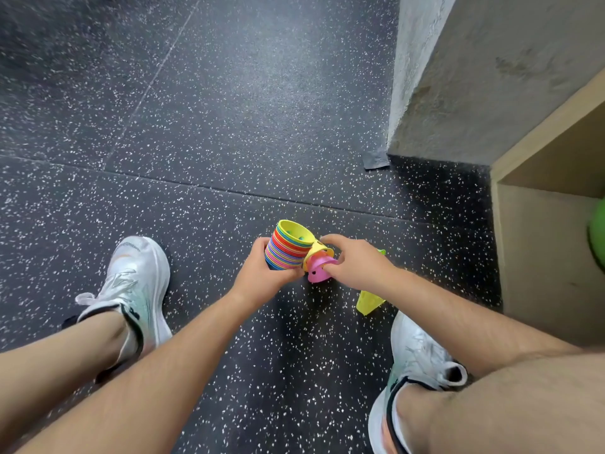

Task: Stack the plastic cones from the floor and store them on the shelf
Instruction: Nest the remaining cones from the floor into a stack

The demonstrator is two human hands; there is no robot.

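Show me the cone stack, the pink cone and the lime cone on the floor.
cone stack (285,250), head view, striped side
pink cone (315,269), head view, outer wall
lime cone (368,303), head view, upper side

One cone stack (286,249), one pink cone (317,271), one yellow cone (316,252), one lime cone (369,303), two hands (262,273) (357,263), two shoes (137,280) (415,355), one ball (598,237), one shelf (540,250).

L hand (262,273) grips a stack of cones (288,247), lots of colors, tipped over w/ its open yellow end facing up & away. R hand (357,263) pinches a pink cone (317,270) just beside the stack. A yellow cone (316,252) sits btwn pink & stack. A yellow-green cone (370,301) lies on the black spotty floor (229,126), under the R arm. White shoes (137,283) on both sides. Wood shelf (540,257) at R, green ball (597,234) inside.
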